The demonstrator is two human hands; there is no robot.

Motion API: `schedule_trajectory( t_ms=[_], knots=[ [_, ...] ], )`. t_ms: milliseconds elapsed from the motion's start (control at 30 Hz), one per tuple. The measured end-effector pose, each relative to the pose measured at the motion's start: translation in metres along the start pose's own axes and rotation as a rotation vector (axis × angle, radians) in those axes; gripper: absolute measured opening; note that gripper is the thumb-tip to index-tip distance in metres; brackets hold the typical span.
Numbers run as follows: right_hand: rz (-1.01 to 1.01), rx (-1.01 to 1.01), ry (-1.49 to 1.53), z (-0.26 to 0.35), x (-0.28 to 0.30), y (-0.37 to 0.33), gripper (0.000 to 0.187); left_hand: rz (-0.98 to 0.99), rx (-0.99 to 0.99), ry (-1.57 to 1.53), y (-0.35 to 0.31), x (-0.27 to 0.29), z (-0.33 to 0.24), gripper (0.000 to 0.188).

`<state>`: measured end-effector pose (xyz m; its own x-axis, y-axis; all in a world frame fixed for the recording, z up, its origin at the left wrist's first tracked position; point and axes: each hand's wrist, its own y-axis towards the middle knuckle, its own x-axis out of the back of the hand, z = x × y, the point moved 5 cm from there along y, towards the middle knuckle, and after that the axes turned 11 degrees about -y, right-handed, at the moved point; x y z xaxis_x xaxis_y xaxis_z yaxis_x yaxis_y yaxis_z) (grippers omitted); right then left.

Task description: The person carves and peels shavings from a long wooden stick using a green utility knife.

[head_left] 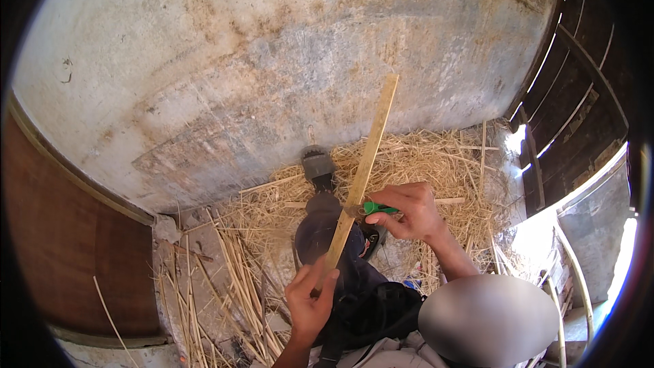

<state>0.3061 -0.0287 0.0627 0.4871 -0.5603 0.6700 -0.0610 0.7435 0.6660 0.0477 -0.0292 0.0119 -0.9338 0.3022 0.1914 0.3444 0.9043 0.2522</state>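
Observation:
A long, flat, yellowish strip of bamboo or wood slants up and away from me, over my leg. Its near end is gripped in my left hand, fingers wrapped around it. My right hand is closed on a tool with a green handle. The tool's dark end lies against the strip around its middle; its exact kind is too small to make out. Beneath the strip are my dark trouser leg and my shoe.
Straw-like shavings cover the floor by a stained wall. Several thin sticks lie at the left, near a brown wooden panel. Dark slatted boards stand at the right, with pale poles leaning below.

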Motion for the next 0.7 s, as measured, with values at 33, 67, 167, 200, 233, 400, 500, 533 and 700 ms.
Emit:
schedule_trajectory(
  t_ms=[33, 67, 167, 200, 233, 400, 500, 533, 700],
  knots=[
    [0.010, 0.002, -0.012, 0.001, 0.001, 0.001, 0.036, -0.010, -0.006, 0.004, 0.000, -0.001, -0.001, 0.031],
    [-0.008, 0.006, -0.017, 0.002, 0.000, 0.001, 0.036, -0.020, -0.013, 0.008, -0.001, -0.001, -0.002, 0.031],
    [-0.044, 0.012, -0.034, 0.002, -0.003, 0.000, 0.036, -0.043, -0.065, -0.012, -0.001, -0.001, 0.002, 0.031],
    [-0.045, 0.011, -0.043, 0.002, -0.004, -0.001, 0.036, -0.043, -0.049, -0.019, -0.002, -0.001, 0.002, 0.031],
    [-0.047, 0.010, -0.051, 0.001, -0.005, -0.001, 0.036, -0.043, -0.034, -0.025, -0.002, -0.001, 0.002, 0.031],
    [-0.070, 0.002, -0.092, -0.004, -0.010, -0.005, 0.036, -0.034, 0.010, -0.046, -0.004, -0.001, 0.005, 0.029],
    [-0.078, 0.001, -0.094, -0.006, -0.011, -0.005, 0.035, -0.036, 0.022, -0.039, -0.002, -0.001, 0.001, 0.028],
    [-0.081, -0.001, -0.090, -0.007, -0.010, -0.004, 0.035, -0.031, 0.023, -0.029, -0.002, -0.001, -0.001, 0.029],
    [-0.126, -0.039, -0.083, -0.019, -0.016, -0.003, 0.032, -0.026, -0.003, 0.000, -0.004, 0.003, 0.008, 0.029]
  ],
)
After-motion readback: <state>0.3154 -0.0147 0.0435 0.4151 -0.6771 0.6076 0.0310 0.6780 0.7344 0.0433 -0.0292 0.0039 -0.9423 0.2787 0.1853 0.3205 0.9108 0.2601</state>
